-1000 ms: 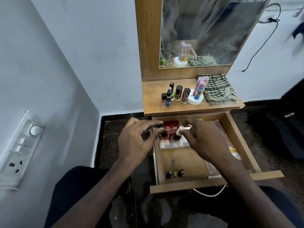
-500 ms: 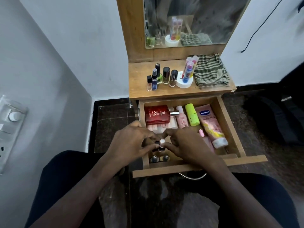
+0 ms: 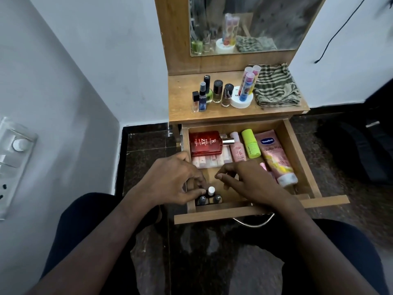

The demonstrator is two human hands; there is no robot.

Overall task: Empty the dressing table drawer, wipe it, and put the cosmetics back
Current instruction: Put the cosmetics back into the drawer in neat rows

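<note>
Head cam looking down into my open drawer (image 3: 297,154), pulled out under the dressing table top (image 3: 185,99). My left hand (image 3: 172,179) sits at the drawer's 8 o'clock corner, fingers curled down, thumb and fingertips pinching the little white-capped bottle (image 3: 211,190) standing there. Two dark-capped bottles (image 3: 209,199) stand right at its 6 o'clock, against the front wall. My right hand (image 3: 251,184) hovers just at 3 o'clock of that bottle, fingers loosely bent and a bit spread, holding nothing; can't tell if the fingertips touch the drawer floor.

At the drawer's 12 o'clock end: red perfume bottle (image 3: 205,143) at 11, lying on a strip of pale sachets (image 3: 210,161), then a pink tube (image 3: 237,149), lime green stick (image 3: 251,143), and the Vaseline tube (image 3: 275,156) toward 2 o'clock.

Up on the table top, nail polish bottles (image 3: 212,92), a white jar with colourful tubes (image 3: 244,90) and a striped cloth (image 3: 276,86).
</note>
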